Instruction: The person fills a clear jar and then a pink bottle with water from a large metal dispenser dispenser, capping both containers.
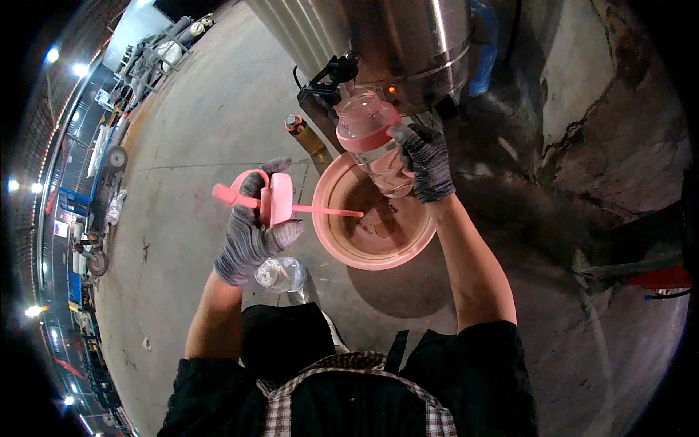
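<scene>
Both my hands wear grey knitted gloves. In my left hand (255, 222), a pink bottle lid (280, 199) with a carry loop is gripped, and its long pink straw (331, 211) points right over the basin. My right hand (426, 156) is closed round a clear water bottle (380, 164) with a pink collar. The bottle is tilted, its open mouth just below the black tap (331, 84) of a stainless steel tank (419, 51). Clear liquid shows inside the bottle. Beneath it is a round pink basin (328, 237).
An amber bottle with a dark cap (306, 135) stands left of the basin. Near my left forearm is a clear plastic bottle (280, 274). A cracked wall (575, 95) rises on the right; wheeled equipment (116, 156) lines the far left. A small orange light glows on the tank.
</scene>
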Tool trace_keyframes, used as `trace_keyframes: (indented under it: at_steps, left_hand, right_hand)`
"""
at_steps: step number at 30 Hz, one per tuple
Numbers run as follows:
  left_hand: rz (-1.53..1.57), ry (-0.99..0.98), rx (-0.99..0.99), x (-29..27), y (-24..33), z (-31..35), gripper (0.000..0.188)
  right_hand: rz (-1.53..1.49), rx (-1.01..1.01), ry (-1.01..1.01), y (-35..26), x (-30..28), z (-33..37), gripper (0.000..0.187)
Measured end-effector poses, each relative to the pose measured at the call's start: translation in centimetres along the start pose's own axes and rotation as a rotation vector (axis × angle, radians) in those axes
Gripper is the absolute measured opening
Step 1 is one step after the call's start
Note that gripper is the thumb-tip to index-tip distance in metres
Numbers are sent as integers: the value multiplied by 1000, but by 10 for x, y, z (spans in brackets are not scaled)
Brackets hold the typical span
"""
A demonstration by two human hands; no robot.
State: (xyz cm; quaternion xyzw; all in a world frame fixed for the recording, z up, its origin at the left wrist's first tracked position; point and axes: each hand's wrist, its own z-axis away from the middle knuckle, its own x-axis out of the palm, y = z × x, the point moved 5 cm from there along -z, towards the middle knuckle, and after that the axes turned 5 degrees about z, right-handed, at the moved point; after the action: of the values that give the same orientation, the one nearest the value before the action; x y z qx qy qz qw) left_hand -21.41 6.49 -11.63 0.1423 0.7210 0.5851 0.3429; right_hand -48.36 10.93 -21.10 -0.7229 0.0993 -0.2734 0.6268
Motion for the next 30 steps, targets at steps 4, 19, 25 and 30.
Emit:
trace_keyframes:
  at_steps: [4, 19, 25, 30]
  left_hand:
    - [-74, -89, -8, -4, 15, -17, 90]
    - [-38, -191, -96, 21, 64, -81, 85]
    - [-126, -212, -50, 31, 64, -93, 83]
    - [-402, -138, 51, 14, 50, -96, 81]
  right_hand:
    - [-11, -23, 15, -1, 3, 0, 28]
    - [-74, -119, -2, -11, 4, 2, 24]
    - [-102, -83, -18, -12, 3, 4, 23]
    - [-56, -195, -22, -11, 4, 1, 23]
